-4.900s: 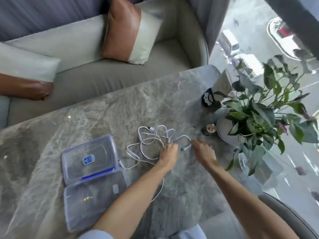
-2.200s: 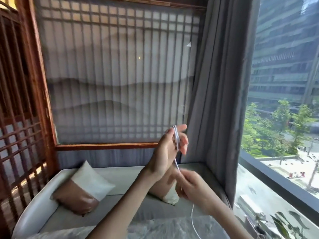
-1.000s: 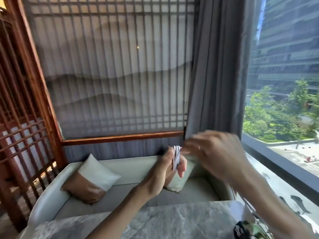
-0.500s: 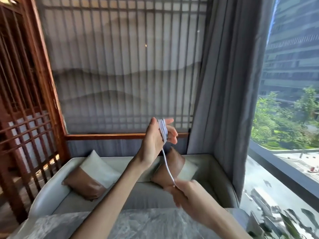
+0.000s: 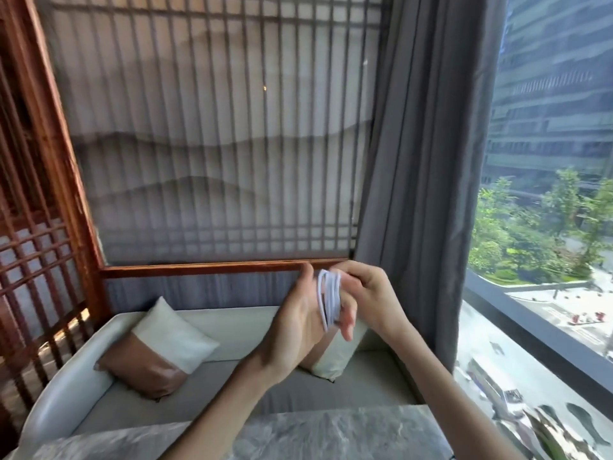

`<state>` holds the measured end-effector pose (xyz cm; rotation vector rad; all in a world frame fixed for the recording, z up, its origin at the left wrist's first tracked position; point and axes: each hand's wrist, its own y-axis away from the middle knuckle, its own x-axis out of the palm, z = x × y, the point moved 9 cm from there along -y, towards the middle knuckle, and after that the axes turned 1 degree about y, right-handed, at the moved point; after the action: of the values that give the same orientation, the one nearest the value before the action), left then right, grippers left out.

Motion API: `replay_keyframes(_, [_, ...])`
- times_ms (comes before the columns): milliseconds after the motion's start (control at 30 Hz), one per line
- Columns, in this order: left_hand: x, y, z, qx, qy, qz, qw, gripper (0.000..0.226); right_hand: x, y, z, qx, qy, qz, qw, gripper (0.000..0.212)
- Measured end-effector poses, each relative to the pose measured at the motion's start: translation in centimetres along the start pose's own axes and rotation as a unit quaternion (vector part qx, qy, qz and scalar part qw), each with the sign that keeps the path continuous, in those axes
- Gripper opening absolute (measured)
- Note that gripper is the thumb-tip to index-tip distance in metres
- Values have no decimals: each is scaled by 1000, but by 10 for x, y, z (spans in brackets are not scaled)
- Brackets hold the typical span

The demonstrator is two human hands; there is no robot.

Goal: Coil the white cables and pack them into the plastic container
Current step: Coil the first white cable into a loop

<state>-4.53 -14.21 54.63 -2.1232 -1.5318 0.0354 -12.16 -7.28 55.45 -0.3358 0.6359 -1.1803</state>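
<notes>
Here the left hand (image 5: 298,330) is raised at centre frame, palm turned sideways and fingers spread fairly wide, with a white cable (image 5: 329,300) wound in several close loops around those fingers. Held this way the hand serves as a spool: the stiff, splayed fingers keep the turns even and stop them slipping off. The right hand (image 5: 368,293) sits just to the right of the coil, touching it at the top, its fingers curled and pinched in on the cable, most likely laying down or tucking in the last turn. No loose tail shows hanging below, so the winding looks close to finished, though a short end could be hidden behind the fingers.

Both hands are lifted well above the tabletop (image 5: 331,433), whose marbled surface crosses the bottom of the frame; that height would let slack hang free instead of dragging. The plastic container is out of view, as are any other cables, so packing has yet to come.

Behind are a pale sofa (image 5: 99,386) with a brown-and-cream cushion (image 5: 159,353) at lower left, a slatted screen (image 5: 215,144) across the upper frame, a grey curtain (image 5: 421,161) and a window (image 5: 547,194) at right. Nothing stands between the hands and the tabletop.
</notes>
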Motion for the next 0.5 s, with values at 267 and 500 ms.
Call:
replay_keyframes(267, [-17, 11, 29, -109, 36, -15, 993, 63, 2, -17, -22, -6, -29, -50, 998, 26])
replay_keyframes(500, [-31, 11, 29, -103, 23, -12, 994, 54, 30, -8, -40, 37, -62, -3, 997, 32])
